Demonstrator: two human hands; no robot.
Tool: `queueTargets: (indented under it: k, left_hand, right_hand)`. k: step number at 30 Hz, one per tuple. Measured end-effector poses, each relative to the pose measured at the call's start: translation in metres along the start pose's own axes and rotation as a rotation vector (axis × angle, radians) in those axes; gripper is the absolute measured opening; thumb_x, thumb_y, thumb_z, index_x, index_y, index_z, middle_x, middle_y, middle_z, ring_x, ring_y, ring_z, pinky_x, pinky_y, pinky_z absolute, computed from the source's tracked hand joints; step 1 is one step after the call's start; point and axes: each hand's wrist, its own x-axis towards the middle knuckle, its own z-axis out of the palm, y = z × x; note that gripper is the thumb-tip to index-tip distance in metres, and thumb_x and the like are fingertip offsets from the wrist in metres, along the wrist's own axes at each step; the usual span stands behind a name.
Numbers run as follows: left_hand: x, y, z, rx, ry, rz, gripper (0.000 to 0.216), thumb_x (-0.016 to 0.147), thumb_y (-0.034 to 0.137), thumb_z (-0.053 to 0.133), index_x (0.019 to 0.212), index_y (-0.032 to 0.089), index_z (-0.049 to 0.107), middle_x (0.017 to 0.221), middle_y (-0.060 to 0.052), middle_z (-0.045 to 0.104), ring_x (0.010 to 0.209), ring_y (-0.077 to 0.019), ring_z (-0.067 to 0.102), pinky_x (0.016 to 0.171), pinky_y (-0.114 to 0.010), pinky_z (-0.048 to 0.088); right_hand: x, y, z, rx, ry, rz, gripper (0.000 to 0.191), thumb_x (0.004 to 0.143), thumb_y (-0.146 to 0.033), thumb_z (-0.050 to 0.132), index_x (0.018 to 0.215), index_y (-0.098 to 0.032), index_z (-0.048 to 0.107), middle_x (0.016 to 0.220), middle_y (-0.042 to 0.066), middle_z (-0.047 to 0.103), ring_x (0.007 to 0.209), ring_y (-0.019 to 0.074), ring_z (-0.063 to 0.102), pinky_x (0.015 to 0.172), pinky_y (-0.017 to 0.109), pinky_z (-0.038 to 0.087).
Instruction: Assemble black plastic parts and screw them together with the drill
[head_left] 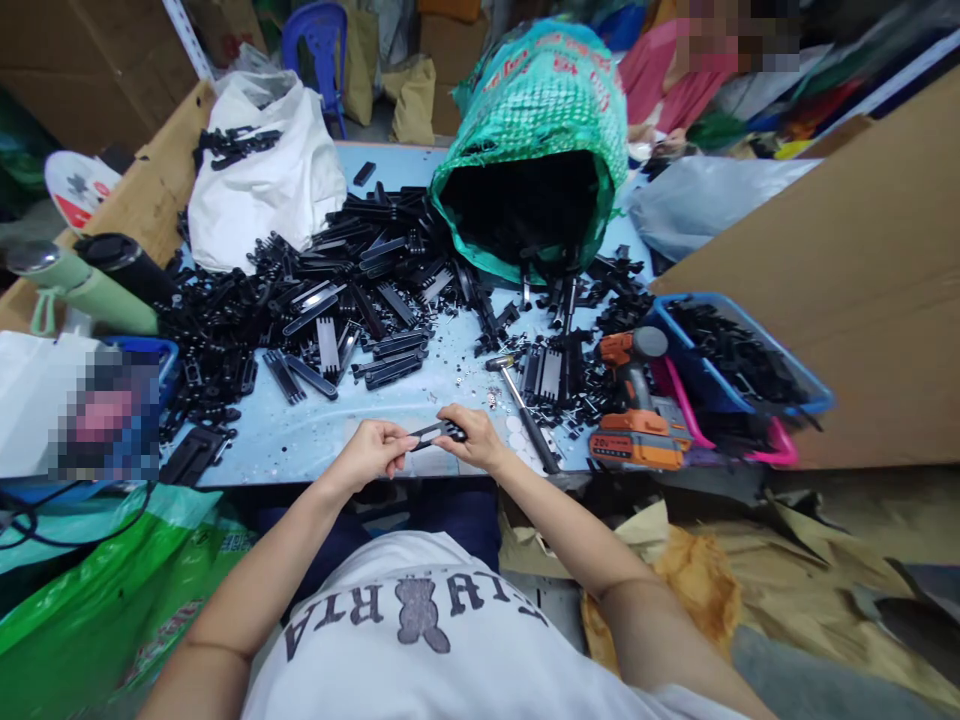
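The left hand [379, 445] pinches one end of a slim black plastic piece [427, 435] between thumb and fingers, while the right hand [474, 437] has its fingers curled around the other end. The piece stretches level between them, above the front edge of a light blue worktable [300, 432], just in front of the person's white T-shirt [420, 620]. Its finer detail is too small to make out.

Just beside the right hand lies a hammer [529, 415], its handle slanting toward the person. Farther right, an orange and black cordless drill [637, 400] stands on its battery, near a blue basket [816, 400] filled with black parts.

Beyond the hands, a broad heap of black plastic parts [375, 270] spreads over the table. Behind it, a white sack [262, 190] sits to the left and a green woven sack [544, 100] lies with its dark mouth facing the person. To the far left, a pale green bottle [97, 292] leans beside a black tumbler [127, 265].
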Motion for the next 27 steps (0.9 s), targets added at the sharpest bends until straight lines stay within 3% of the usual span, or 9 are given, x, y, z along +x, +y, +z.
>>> queueTargets:
  k: [4,8,11,13,14,17,22,24,27]
  left_hand:
    - [0.002,-0.011,-0.003,0.143,-0.022,-0.080,0.038,0.068,0.048,0.062,0.062,0.011,0.055,0.044,0.000,0.051,0.032,-0.0045,0.037,0.036,-0.016,0.022]
    - [-0.014,-0.014,-0.026,0.231,-0.037,-0.129,0.039,0.066,0.050,0.061,0.062,0.012,0.055,0.044,0.000,0.052,0.033,-0.0051,0.037,0.038,-0.017,0.022]
    - [-0.027,-0.012,-0.062,0.262,0.251,-0.184,0.044,0.053,0.054,0.067,0.060,0.012,0.056,0.039,0.003,0.045,0.033,-0.0058,0.036,0.036,-0.017,0.023]
    - [-0.028,-0.011,-0.077,0.204,0.486,-0.102,0.049,0.050,0.058,0.067,0.063,0.012,0.055,0.045,0.002,0.050,0.036,-0.0061,0.039,0.037,-0.017,0.028]
    - [-0.026,-0.010,-0.077,0.183,0.472,-0.078,0.051,0.051,0.058,0.067,0.070,0.012,0.057,0.049,0.001,0.053,0.039,-0.0076,0.043,0.038,-0.018,0.031]
    - [-0.016,-0.009,-0.052,0.182,0.322,-0.011,0.053,0.057,0.058,0.066,0.081,0.012,0.058,0.051,0.000,0.054,0.040,-0.0090,0.046,0.038,-0.019,0.033]
    - [-0.014,-0.007,-0.013,0.181,0.071,0.078,0.051,0.064,0.055,0.065,0.089,0.012,0.057,0.050,0.000,0.055,0.039,-0.0101,0.047,0.037,-0.019,0.033]
    - [-0.012,-0.008,-0.010,0.185,0.009,0.097,0.048,0.066,0.055,0.064,0.087,0.012,0.057,0.050,0.000,0.055,0.039,-0.0108,0.048,0.037,-0.020,0.034]
    - [0.001,-0.012,-0.003,0.225,0.073,0.168,0.046,0.068,0.053,0.062,0.088,0.011,0.058,0.058,-0.003,0.058,0.044,-0.0122,0.052,0.040,-0.023,0.041]
  right_hand:
    - [-0.005,-0.005,-0.003,-0.304,-0.303,-0.151,0.049,0.087,-0.060,0.037,0.094,-0.015,0.056,0.070,0.005,0.055,0.061,0.0128,0.050,0.054,0.023,0.030]
    - [-0.017,0.001,-0.006,-0.455,-0.390,-0.224,0.052,0.086,-0.063,0.036,0.095,-0.017,0.058,0.069,0.004,0.054,0.058,0.0123,0.048,0.051,0.024,0.026]
    - [-0.024,0.023,-0.017,-0.473,-0.345,-0.139,0.051,0.086,-0.060,0.038,0.089,-0.015,0.061,0.067,0.006,0.055,0.061,0.0138,0.050,0.055,0.025,0.033]
    - [-0.020,0.032,-0.024,-0.493,-0.271,-0.036,0.055,0.082,-0.062,0.044,0.100,-0.013,0.061,0.086,0.013,0.061,0.079,0.0198,0.056,0.070,0.031,0.040]
    - [-0.015,0.032,-0.025,-0.475,-0.229,0.010,0.061,0.078,-0.064,0.049,0.111,-0.013,0.058,0.103,0.016,0.059,0.092,0.0247,0.055,0.079,0.037,0.040]
    - [0.008,0.011,-0.020,-0.087,-0.204,0.142,0.074,0.071,-0.066,0.056,0.126,-0.018,0.047,0.128,0.016,0.046,0.114,0.0276,0.045,0.094,0.042,0.036]
    - [0.026,-0.028,-0.012,1.032,-0.577,0.381,0.054,0.076,-0.065,0.049,0.085,-0.012,0.050,0.065,0.003,0.059,0.056,0.0115,0.056,0.059,0.025,0.047]
    - [0.017,-0.035,-0.013,1.145,-0.560,0.419,0.051,0.075,-0.063,0.053,0.082,-0.012,0.047,0.060,0.001,0.057,0.050,0.0102,0.054,0.054,0.024,0.046]
    - [0.003,-0.041,-0.019,0.761,-0.365,0.405,0.043,0.081,-0.056,0.052,0.084,-0.012,0.052,0.062,0.001,0.058,0.053,0.0101,0.054,0.056,0.023,0.046]
